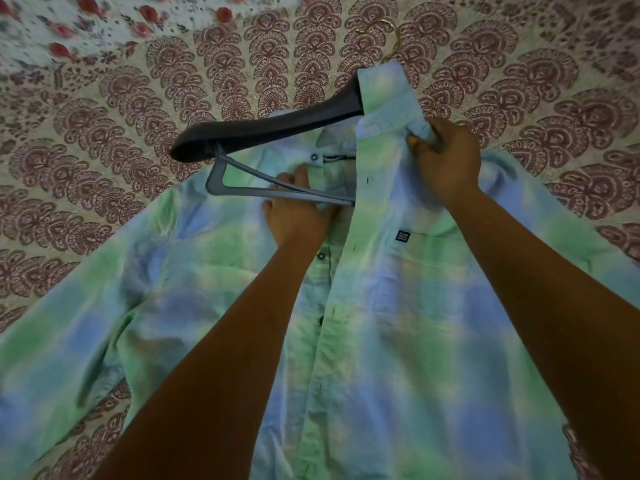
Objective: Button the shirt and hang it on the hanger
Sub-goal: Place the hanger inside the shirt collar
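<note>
A green-and-blue tie-dye shirt (398, 323) lies spread on the bed, its front placket unbuttoned at the top with dark buttons showing. A dark hanger (263, 131) with a grey lower bar sits tilted at the collar; its right half is hidden inside the shirt's right shoulder, and its gold hook (394, 32) pokes out above the collar. My right hand (446, 157) pinches the collar and right front edge. My left hand (298, 211) grips the left front panel by the neck opening, just under the hanger's grey bar.
The bed is covered by a cream sheet with a maroon paisley print (104, 116). A white floral cloth with red flowers (69, 26) lies at the far left corner. The shirt's left sleeve (59, 341) stretches toward the near left.
</note>
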A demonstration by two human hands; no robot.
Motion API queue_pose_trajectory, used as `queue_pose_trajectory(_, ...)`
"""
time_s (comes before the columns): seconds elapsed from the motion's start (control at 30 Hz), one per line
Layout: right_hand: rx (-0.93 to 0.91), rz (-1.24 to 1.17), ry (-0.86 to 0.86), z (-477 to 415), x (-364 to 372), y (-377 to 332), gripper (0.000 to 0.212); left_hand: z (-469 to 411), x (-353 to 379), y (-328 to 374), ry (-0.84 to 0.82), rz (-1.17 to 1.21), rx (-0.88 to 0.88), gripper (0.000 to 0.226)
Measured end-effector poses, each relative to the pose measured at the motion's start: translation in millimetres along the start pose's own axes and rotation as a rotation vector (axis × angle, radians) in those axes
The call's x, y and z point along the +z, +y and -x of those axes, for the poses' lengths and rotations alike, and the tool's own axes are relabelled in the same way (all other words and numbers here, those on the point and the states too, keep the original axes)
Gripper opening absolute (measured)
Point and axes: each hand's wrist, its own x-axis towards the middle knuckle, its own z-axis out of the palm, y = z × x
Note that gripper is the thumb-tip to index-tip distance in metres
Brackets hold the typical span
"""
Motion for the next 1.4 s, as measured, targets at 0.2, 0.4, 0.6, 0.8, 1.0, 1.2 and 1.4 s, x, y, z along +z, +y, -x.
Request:
queue_pose_trajectory(0.2,0.021,-0.070,-0.019,0,0,1,0.029,-25,-14,-10,0.005,0.287,-0.016,0.019)
queue_pose_trajectory(0.4,0.004,-0.110,-0.053,2,-3,0,0.034,-28,-52,-63,-0.013,0.804,-0.158,0.020)
queue_pose_trajectory(0.6,-0.015,-0.058,-0.034,9,-1,-2,0.040,-42,-101,-108,0.296,0.881,-0.173,0.014)
queue_pose_trajectory(0.8,-0.040,0.110,0.009,11,5,-2,0.035,-44,-116,-84,0.295,0.603,0.053,0.019)
queue_pose_trajectory(1.0,-0.097,0.202,0.058,10,16,-8,0.021,-43,-92,-26,0.182,0.456,0.186,0.033)
queue_pose_trajectory(1.2,-0.017,0.351,0.010,2,34,-22,0.026,-45,-54,11,0.134,0.325,0.122,0.029)
queue_pose_trajectory(1.4,-0.029,0.383,-0.078,1,46,-18,0.036,-39,-37,14,-0.145,0.319,0.146,0.034)
